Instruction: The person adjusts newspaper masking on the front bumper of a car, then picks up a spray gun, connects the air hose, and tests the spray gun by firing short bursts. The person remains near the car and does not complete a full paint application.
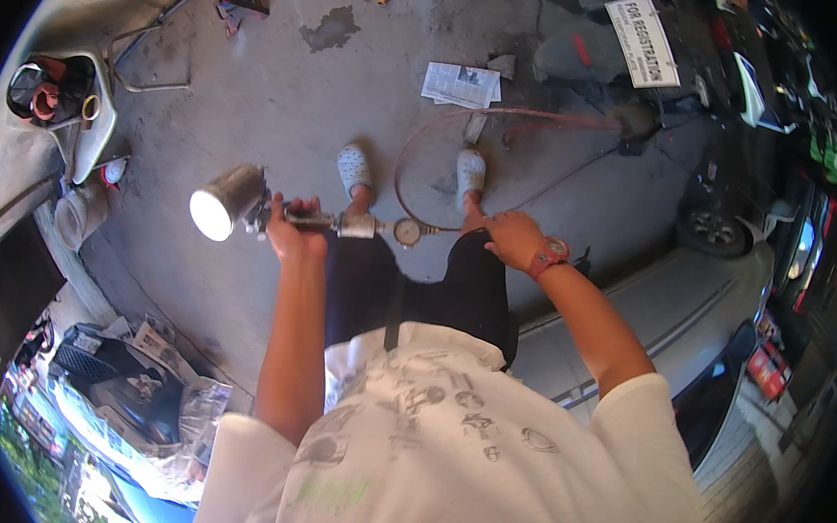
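Observation:
My left hand is wrapped round the body of a spray gun, held level in front of my thighs. The gun's silver metal cup sticks out to the left, its round end shining brightly. Toward the right, a round pressure gauge sits in line behind the gun's handle. From there a thin air hose runs to my right hand, which is closed round it by my right thigh. The fingertips there are partly hidden. A red watch is on my right wrist.
The reddish hose loops over the concrete floor past my feet. Newspaper sheets lie ahead. A motorcycle wheel and a white sign plate are at right. At left stand a chair and a bucket; covered parts lie behind.

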Tool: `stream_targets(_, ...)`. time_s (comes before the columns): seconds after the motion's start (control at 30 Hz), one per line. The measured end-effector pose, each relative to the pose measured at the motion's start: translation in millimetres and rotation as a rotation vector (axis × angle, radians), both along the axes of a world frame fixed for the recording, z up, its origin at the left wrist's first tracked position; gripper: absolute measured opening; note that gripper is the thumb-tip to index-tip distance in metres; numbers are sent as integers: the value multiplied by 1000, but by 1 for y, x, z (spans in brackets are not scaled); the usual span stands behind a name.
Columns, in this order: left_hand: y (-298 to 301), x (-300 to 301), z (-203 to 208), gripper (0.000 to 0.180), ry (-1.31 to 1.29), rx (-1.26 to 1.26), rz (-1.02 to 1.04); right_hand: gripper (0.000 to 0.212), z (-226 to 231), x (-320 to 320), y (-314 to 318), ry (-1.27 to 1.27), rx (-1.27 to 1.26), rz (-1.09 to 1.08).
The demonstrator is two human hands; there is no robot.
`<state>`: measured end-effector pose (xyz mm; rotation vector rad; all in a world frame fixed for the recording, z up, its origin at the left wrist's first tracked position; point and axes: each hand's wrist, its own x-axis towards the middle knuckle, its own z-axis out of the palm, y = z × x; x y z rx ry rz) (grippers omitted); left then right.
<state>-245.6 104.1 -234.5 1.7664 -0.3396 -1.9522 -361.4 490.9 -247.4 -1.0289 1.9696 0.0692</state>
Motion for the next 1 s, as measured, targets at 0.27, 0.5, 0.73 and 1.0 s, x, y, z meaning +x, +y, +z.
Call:
stream_targets(0.27,149,-6,-75,30,-171,-20,185,35,-234,-81,32,-62,233,479)
stream_targets(0.5,241,4,-208,35,-241,179,393,48,-409,-89,57,20,522,877)
stream_targets(0.73,295,28,-356,29,-171,178,641,39,-537,-163,77,221,773,1031)
stream_targets(1.0,263,79,-377,27,-325,148,769,29,-471,-130,57,52,196,752)
